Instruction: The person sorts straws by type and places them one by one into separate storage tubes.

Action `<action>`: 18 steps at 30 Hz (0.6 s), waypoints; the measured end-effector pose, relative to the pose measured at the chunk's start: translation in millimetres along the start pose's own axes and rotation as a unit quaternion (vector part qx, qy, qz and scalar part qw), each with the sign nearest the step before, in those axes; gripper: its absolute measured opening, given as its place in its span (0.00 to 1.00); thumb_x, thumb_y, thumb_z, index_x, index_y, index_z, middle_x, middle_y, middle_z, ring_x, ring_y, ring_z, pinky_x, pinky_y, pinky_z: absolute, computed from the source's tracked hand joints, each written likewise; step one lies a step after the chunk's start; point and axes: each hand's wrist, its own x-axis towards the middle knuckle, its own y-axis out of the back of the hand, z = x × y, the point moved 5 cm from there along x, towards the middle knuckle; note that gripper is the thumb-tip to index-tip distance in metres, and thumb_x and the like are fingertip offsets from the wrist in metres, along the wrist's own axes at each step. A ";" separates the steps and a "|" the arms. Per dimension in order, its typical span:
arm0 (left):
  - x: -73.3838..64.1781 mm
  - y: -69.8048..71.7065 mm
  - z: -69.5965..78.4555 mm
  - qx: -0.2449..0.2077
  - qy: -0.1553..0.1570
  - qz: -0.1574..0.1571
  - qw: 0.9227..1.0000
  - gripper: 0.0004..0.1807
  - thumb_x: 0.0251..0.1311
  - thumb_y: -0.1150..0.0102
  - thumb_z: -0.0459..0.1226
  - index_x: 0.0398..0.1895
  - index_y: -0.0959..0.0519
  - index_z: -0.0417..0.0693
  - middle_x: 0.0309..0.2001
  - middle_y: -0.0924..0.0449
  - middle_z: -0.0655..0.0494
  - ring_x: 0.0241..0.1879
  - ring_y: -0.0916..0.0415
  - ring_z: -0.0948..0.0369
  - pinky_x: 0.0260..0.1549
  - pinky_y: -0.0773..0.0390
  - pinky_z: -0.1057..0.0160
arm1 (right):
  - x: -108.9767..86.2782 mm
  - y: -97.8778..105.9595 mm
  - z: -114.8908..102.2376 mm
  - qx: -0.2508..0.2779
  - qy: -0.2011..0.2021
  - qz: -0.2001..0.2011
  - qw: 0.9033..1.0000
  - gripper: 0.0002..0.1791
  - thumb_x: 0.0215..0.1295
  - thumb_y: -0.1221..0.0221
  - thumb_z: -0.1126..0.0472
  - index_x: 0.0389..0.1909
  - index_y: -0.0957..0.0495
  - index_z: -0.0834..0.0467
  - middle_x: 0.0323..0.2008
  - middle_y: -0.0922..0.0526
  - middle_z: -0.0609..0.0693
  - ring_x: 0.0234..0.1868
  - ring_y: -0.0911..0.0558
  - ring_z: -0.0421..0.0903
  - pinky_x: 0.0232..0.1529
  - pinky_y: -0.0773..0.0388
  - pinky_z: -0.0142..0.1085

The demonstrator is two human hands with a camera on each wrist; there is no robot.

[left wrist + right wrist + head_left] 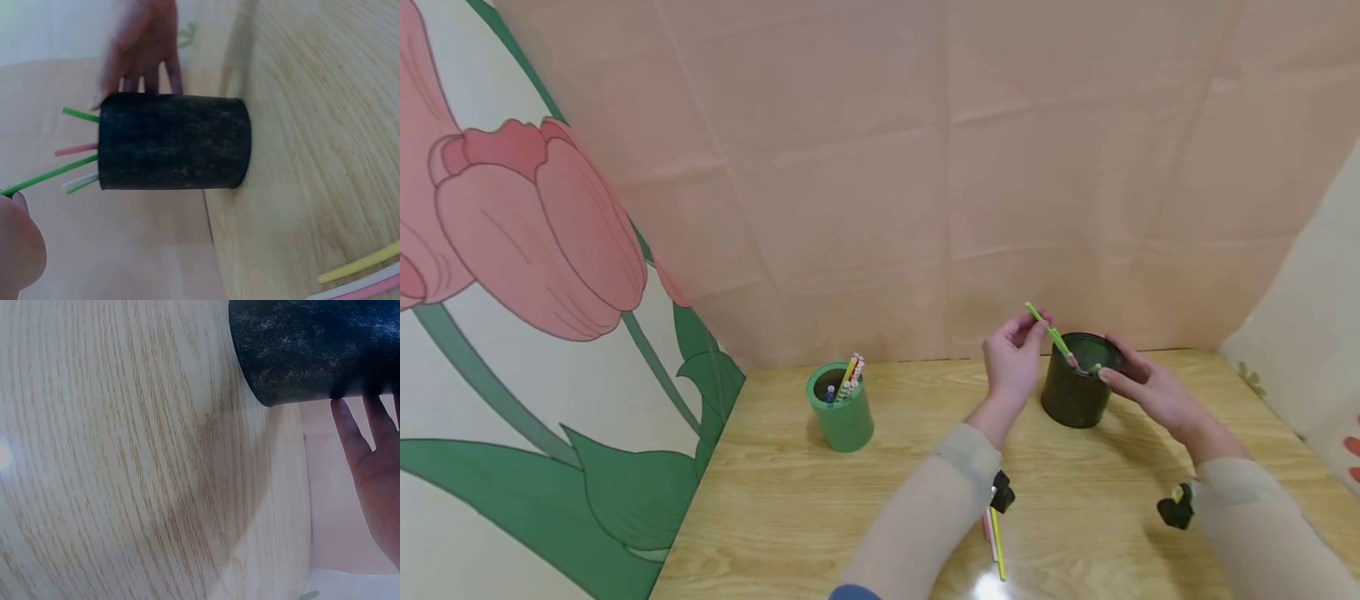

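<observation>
My left hand (1013, 358) pinches the upper end of a thin green stick (56, 174), its lower end inside the black cup (1075, 402). The cup stands upright on the table. My right hand (1161, 398) holds the cup's right side, thumb by the rim and fingers spread behind. In the right wrist view its fingertips (338, 406) touch the cup's wall. More sticks poke out of the cup in the left wrist view: a pink stick (75, 150), a white stick (78, 181) and other green ones. Their lower ends are hidden.
A green cup (844, 425) with several pens or sticks stands to the left. A yellow stick (997, 546), a white stick (356, 284) and a pink stick (378, 289) lie on the wood table (760, 517), partly behind my left forearm. A pink-covered wall (850, 208) rises behind.
</observation>
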 end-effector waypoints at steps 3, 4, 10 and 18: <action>-2.9 -2.8 -5.0 0.021 0.005 -0.003 1.000 0.07 0.68 0.32 0.25 0.47 0.10 0.36 0.43 0.08 0.43 0.43 0.09 0.46 0.44 0.13 0.70 | -1.2 -0.8 -2.5 -0.005 -0.003 0.000 1.000 0.44 0.84 0.44 0.46 0.89 0.59 0.43 0.75 0.35 0.76 0.60 0.25 0.32 0.46 0.26 0.18; -3.9 -3.6 -5.8 0.030 0.004 -0.005 1.000 0.07 0.68 0.32 0.26 0.47 0.10 0.36 0.42 0.08 0.43 0.43 0.10 0.43 0.44 0.13 0.71 | -1.4 -1.1 -2.8 -0.004 -0.003 0.000 1.000 0.44 0.84 0.44 0.46 0.89 0.59 0.43 0.75 0.35 0.76 0.60 0.25 0.32 0.46 0.25 0.18; -6.4 -7.8 -9.3 0.049 0.007 -0.009 0.999 0.07 0.68 0.30 0.28 0.47 0.09 0.38 0.41 0.08 0.51 0.44 0.10 0.42 0.45 0.13 0.71 | 0.1 -3.7 -0.1 0.013 0.005 -0.002 1.000 0.44 0.84 0.45 0.49 0.89 0.60 0.46 0.74 0.35 0.78 0.54 0.27 0.20 0.47 0.24 0.19; -8.5 -7.2 -20.9 0.089 0.069 0.004 0.994 0.12 0.67 0.30 0.25 0.52 0.10 0.36 0.45 0.08 0.49 0.44 0.12 0.69 0.45 0.15 0.75 | 0.3 -2.9 1.2 0.034 0.010 0.000 0.999 0.43 0.85 0.45 0.51 0.89 0.60 0.49 0.74 0.35 0.77 0.54 0.27 0.18 0.49 0.24 0.17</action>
